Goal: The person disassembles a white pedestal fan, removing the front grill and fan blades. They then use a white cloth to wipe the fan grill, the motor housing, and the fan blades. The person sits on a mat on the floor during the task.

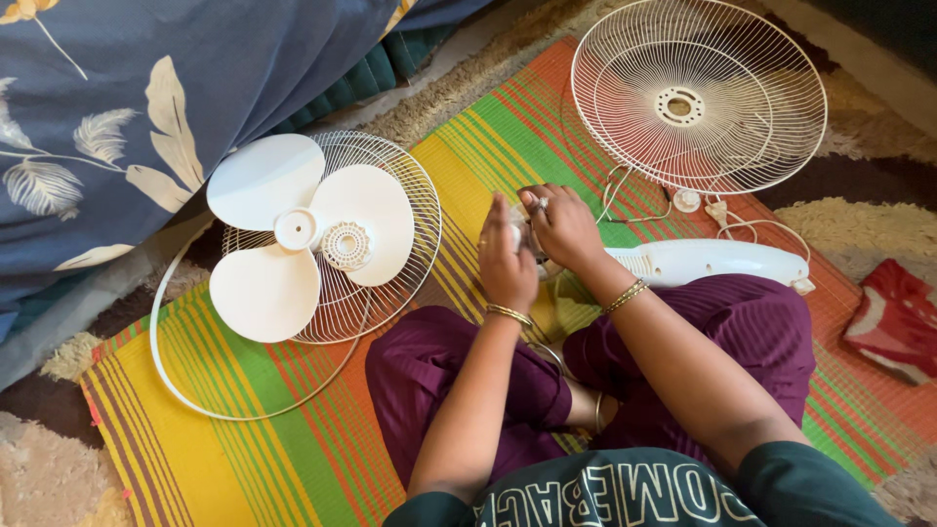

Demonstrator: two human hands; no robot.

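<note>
Gripping a small white part (519, 232), hands (537, 244) meet between fan grilles (698, 98).

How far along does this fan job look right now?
Already apart: the white blade lies on one wire guard, the other guard lies further off, and a loose ring rests on the mat. In hand: the left hand and right hand work a small part by the fan body. Nothing looks rejoined yet.
</note>
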